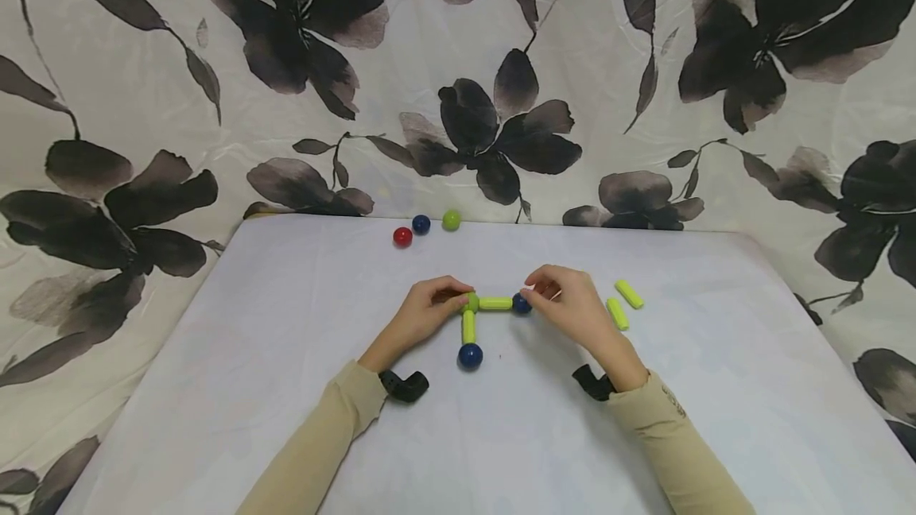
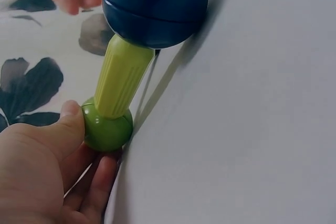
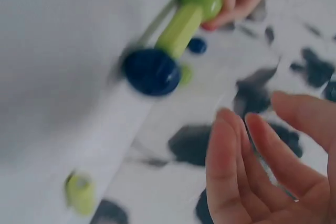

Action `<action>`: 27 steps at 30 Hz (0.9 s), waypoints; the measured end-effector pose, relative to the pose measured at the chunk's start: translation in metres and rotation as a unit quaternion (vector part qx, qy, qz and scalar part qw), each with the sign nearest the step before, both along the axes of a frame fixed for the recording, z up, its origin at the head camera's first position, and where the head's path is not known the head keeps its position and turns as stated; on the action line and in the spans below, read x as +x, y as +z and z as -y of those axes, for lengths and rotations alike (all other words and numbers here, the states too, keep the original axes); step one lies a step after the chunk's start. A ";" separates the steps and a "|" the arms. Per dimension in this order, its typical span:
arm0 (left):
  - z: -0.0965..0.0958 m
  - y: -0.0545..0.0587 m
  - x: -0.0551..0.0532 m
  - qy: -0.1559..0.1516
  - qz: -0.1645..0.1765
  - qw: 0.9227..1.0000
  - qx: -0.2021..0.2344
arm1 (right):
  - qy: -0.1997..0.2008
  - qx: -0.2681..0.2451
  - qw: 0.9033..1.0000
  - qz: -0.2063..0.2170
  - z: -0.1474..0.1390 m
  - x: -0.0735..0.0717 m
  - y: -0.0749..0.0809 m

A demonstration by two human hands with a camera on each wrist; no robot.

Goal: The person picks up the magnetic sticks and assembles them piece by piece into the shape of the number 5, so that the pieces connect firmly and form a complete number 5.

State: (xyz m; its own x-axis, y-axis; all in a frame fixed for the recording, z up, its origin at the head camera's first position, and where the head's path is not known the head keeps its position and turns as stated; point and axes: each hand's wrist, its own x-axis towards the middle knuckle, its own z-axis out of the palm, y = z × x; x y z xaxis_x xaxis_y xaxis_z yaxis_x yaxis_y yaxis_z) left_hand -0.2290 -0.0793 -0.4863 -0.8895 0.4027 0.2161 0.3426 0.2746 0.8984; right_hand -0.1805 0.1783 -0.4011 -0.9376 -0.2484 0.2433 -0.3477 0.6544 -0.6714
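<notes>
My left hand [image 1: 421, 315] pinches a green ball [image 2: 106, 129] between thumb and fingers. From that ball a yellow-green rod [image 1: 495, 303] runs right to a dark blue ball [image 1: 522, 303]. Another such rod [image 1: 468, 327] points toward me and ends in a second dark blue ball [image 1: 470, 357]; the joined pieces make a corner on the table. Beside the right-hand blue ball is my right hand [image 1: 572, 307]. In the right wrist view its fingers [image 3: 223, 150] are apart from the ball, loosely bent, with nothing between them and the thumb.
Two loose yellow-green rods [image 1: 622, 304] lie right of my right hand. Near the far edge sit a red ball [image 1: 403, 238], a blue ball [image 1: 421, 224] and a green ball [image 1: 451, 220]. A flower-patterned cloth [image 1: 401, 62] hangs behind the white table [image 1: 286, 372].
</notes>
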 end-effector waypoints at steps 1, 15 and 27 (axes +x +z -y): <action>-0.001 0.001 -0.001 0.000 0.000 1.000 0.000 | -0.020 -0.004 1.000 -0.006 -0.006 -0.003 -0.001; -0.005 0.035 -0.008 -0.012 0.001 1.000 0.011 | -0.177 -0.003 0.982 0.060 -0.055 -0.026 -0.023; -0.003 0.016 -0.031 -0.001 0.023 1.000 0.009 | -0.169 0.037 0.970 0.169 -0.058 -0.030 -0.029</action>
State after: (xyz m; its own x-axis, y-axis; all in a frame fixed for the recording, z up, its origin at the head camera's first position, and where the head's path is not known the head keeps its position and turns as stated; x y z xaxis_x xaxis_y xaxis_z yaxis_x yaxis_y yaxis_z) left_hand -0.2598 -0.0764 -0.4700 -0.8981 0.4003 0.1824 0.3012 0.2575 0.9181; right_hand -0.2101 0.2363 -0.4303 -0.9917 0.0812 -0.0999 0.1270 0.7438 -0.6563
